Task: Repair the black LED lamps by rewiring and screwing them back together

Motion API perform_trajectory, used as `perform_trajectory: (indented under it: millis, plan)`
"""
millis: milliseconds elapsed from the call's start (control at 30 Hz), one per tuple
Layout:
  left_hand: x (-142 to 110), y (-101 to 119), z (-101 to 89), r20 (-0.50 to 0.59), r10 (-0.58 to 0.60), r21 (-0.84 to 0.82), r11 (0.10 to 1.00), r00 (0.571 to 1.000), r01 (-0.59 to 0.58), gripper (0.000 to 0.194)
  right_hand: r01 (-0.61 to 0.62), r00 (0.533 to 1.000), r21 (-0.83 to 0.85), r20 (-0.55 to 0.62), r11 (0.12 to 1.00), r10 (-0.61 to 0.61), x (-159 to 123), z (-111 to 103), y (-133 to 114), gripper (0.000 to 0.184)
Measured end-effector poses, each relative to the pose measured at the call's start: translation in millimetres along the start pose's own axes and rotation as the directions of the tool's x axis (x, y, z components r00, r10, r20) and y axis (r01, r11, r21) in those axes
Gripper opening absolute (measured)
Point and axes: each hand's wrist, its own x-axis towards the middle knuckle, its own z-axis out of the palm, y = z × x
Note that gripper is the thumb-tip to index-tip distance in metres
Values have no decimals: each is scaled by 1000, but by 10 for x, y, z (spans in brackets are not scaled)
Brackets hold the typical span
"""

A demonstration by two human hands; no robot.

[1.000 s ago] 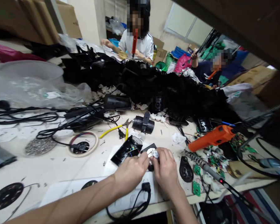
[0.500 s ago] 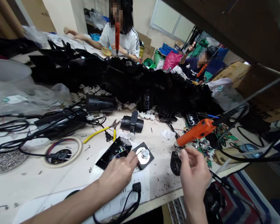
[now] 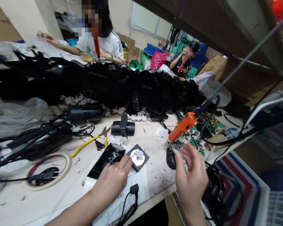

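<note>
My left hand (image 3: pixel 115 172) is closed, its fingertips at the left edge of a square black plate (image 3: pixel 144 158) with a white disc and a round silvery part on top. Under and behind those fingers lies an open black box-shaped housing (image 3: pixel 101 163) with a small circuit board inside. What is under the fingertips is partly hidden. My right hand (image 3: pixel 192 175) is raised, holding nothing I can see, thumb apart from its bent fingers. Just beyond it hangs an orange electric screwdriver (image 3: pixel 182 126), tip down. Left of the thumb lies a small black oval part (image 3: pixel 171 158).
Yellow-handled cutters (image 3: pixel 85 145), a black cylindrical fixture (image 3: pixel 123 128) and a tape roll (image 3: pixel 67 166) lie leftward. A heap of black housings (image 3: pixel 141 84) spans the back. Circuit boards (image 3: pixel 211 121) lie right. A cable (image 3: pixel 134 190) crosses the front. Two people sit across.
The camera view has swung to the right, so the bench things sit further left. My right hand's fingers have spread a little near the screwdriver. My left hand stays at the plate.
</note>
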Motion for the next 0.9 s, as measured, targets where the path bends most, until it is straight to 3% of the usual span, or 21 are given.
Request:
perform_trajectory:
  millis: [33, 133, 333, 667, 800, 900]
  plan:
    - [0, 1, -15, -2, 0, 3, 1000, 1000, 0, 48, -22, 998, 0, -60, 1000, 22, 121, 66, -51, 51]
    - [-2, 11, -52, -15, -7, -11, 1000, 1000, 7, 47, -85, 996, -14, -26, 996, 84, 461, 285, -28, 72]
    - [-5, 31, -85, -26, -3, 10, 1000, 1000, 3, 45, -193, 978, -48, 72, 980, 196, 774, 396, 139, 39]
    - [-17, 36, -102, 3, 15, 39, 999, 1000, -15, 48, -237, 951, -102, 179, 966, 252, 717, 460, 48, 40]
    - [-10, 54, -164, 54, -7, 52, 999, 999, 4, 46, -260, 945, 39, 218, 965, 245, 593, 586, -8, 51]
    - [-1, 58, -185, 75, -11, 17, 1000, 997, 10, 44, -243, 953, 278, 246, 929, 176, 541, 658, -29, 57]
